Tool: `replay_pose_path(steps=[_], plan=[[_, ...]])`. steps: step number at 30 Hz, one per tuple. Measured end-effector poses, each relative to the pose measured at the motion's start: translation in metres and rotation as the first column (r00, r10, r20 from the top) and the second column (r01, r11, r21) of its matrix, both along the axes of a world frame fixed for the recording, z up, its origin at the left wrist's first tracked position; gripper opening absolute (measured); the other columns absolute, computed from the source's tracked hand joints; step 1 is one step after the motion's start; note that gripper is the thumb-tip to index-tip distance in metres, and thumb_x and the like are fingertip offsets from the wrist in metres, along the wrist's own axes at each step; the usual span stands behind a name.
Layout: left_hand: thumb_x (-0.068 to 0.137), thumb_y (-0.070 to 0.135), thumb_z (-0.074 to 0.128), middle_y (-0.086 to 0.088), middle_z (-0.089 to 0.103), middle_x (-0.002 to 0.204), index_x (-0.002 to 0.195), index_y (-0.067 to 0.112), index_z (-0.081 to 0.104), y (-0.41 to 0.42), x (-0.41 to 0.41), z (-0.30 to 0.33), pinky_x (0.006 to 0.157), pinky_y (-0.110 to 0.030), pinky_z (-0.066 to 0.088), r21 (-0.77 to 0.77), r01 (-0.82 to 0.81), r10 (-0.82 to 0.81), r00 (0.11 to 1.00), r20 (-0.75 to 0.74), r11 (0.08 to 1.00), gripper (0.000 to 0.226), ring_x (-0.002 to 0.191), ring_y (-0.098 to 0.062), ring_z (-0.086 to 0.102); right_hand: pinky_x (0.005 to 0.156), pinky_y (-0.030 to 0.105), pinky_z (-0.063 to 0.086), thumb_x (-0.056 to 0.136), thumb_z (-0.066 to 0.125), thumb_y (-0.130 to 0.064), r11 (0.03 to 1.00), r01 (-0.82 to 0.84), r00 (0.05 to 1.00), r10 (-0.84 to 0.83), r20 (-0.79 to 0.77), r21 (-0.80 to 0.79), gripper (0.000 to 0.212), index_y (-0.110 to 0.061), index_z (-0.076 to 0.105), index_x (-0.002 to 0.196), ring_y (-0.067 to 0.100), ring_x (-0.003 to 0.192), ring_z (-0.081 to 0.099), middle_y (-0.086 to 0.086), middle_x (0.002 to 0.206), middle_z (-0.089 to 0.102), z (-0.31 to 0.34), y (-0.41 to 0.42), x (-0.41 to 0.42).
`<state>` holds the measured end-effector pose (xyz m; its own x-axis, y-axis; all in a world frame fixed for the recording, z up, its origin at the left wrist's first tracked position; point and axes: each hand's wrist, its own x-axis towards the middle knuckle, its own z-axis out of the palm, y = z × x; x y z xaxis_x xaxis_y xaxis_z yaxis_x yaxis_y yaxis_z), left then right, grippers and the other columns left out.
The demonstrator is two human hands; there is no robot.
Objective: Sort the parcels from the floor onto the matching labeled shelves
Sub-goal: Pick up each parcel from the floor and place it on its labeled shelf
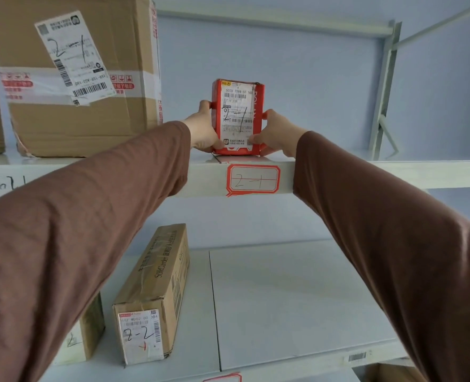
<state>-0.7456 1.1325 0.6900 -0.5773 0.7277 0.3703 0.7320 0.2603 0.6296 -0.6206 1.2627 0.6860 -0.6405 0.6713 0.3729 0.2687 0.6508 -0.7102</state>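
A small red parcel (238,117) stands upright on the upper shelf (366,175), its white label marked 2-1 facing me. My left hand (202,130) grips its left side and my right hand (276,132) grips its right side, thumbs on the front. Directly below it, the shelf edge carries a red-bordered tag (253,180) reading 2-1. Both arms wear brown sleeves.
A large cardboard box (74,75) labelled 2-1 fills the upper shelf's left side. On the lower shelf (297,299) lie a long cardboard box (154,293) marked 2-2 and a smaller box (82,334) behind my left arm. A grey upright post (385,86) stands right.
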Motion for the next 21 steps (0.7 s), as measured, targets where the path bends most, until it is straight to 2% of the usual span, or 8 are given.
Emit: replay_pose_path(steps=[6, 7, 9, 11, 15, 18, 21], plan=[[0.086, -0.003, 0.076, -0.009, 0.056, 0.128, 0.155, 0.023, 0.011, 0.006, -0.003, 0.000, 0.090, -0.043, 0.060, 0.000, -0.003, 0.003, 1.000, 0.018, 1.000, 0.099, 0.113, -0.030, 0.062, 0.091, 0.044, 0.061, 0.095, 0.072, -0.016, 0.999, 0.028, 0.999, -0.028, 0.018, 0.020, 0.061, -0.016, 0.036, 0.145, 0.028, 0.114, 0.068, 0.007, 0.136, 0.061, 0.000, 0.005, -0.005], [0.086, -0.003, 0.076, -0.008, 0.055, 0.127, 0.155, 0.023, 0.011, 0.006, -0.003, 0.000, 0.089, -0.041, 0.060, 0.001, -0.003, 0.003, 1.000, 0.022, 1.000, 0.099, 0.113, -0.030, 0.062, 0.087, 0.042, 0.062, 0.095, 0.072, -0.016, 0.999, 0.031, 0.999, -0.032, 0.019, 0.010, 0.062, -0.015, 0.036, 0.145, 0.028, 0.114, 0.068, 0.006, 0.137, 0.060, 0.000, 0.005, -0.004], [0.087, -0.001, 0.076, -0.007, 0.054, 0.123, 0.156, 0.023, 0.010, 0.005, -0.002, 0.000, 0.088, -0.040, 0.059, 0.007, -0.011, 0.011, 1.000, 0.028, 1.000, 0.099, 0.112, -0.029, 0.060, 0.070, 0.034, 0.062, 0.096, 0.071, -0.017, 0.999, 0.041, 0.999, -0.041, 0.022, -0.001, 0.062, -0.015, 0.035, 0.146, 0.028, 0.113, 0.068, 0.006, 0.137, 0.059, 0.000, 0.004, -0.001], [0.087, 0.001, 0.077, -0.006, 0.054, 0.121, 0.157, 0.021, 0.009, 0.004, -0.001, 0.000, 0.090, -0.040, 0.059, 0.013, -0.019, 0.019, 1.000, 0.019, 1.000, 0.100, 0.112, -0.029, 0.060, 0.056, 0.027, 0.055, 0.096, 0.072, -0.018, 0.999, 0.050, 0.999, -0.050, 0.020, 0.003, 0.064, -0.015, 0.034, 0.147, 0.028, 0.112, 0.068, 0.006, 0.140, 0.057, 0.000, 0.001, 0.001], [0.089, 0.008, 0.078, -0.003, 0.049, 0.121, 0.159, 0.020, 0.006, 0.002, 0.003, -0.001, 0.074, -0.030, 0.054, 0.033, -0.031, 0.031, 0.999, 0.008, 0.999, 0.101, 0.105, -0.025, 0.056, 0.046, 0.022, 0.049, 0.095, 0.073, -0.019, 0.999, 0.041, 0.999, -0.041, -0.002, -0.002, 0.065, -0.015, 0.033, 0.147, 0.026, 0.109, 0.068, 0.006, 0.141, 0.057, -0.001, 0.000, 0.004], [0.089, 0.014, 0.078, -0.003, 0.051, 0.126, 0.161, 0.020, 0.003, 0.000, 0.006, -0.002, 0.072, -0.028, 0.052, 0.047, -0.037, 0.038, 0.999, -0.017, 0.998, 0.104, 0.103, -0.023, 0.057, 0.050, 0.024, 0.052, 0.094, 0.074, -0.019, 0.999, 0.039, 0.999, -0.040, -0.026, -0.012, 0.069, -0.016, 0.032, 0.148, 0.025, 0.108, 0.064, 0.007, 0.142, 0.055, -0.002, -0.001, 0.006], [0.089, 0.019, 0.080, -0.009, 0.054, 0.140, 0.162, 0.019, 0.000, -0.002, 0.005, -0.003, 0.083, -0.033, 0.053, 0.048, -0.047, 0.049, 0.997, -0.059, 0.998, 0.108, 0.105, -0.025, 0.059, 0.067, 0.032, 0.057, 0.093, 0.075, -0.022, 0.999, 0.039, 0.998, -0.040, -0.053, -0.016, 0.073, -0.016, 0.030, 0.150, 0.025, 0.107, 0.060, 0.008, 0.145, 0.053, -0.002, -0.002, 0.008]])
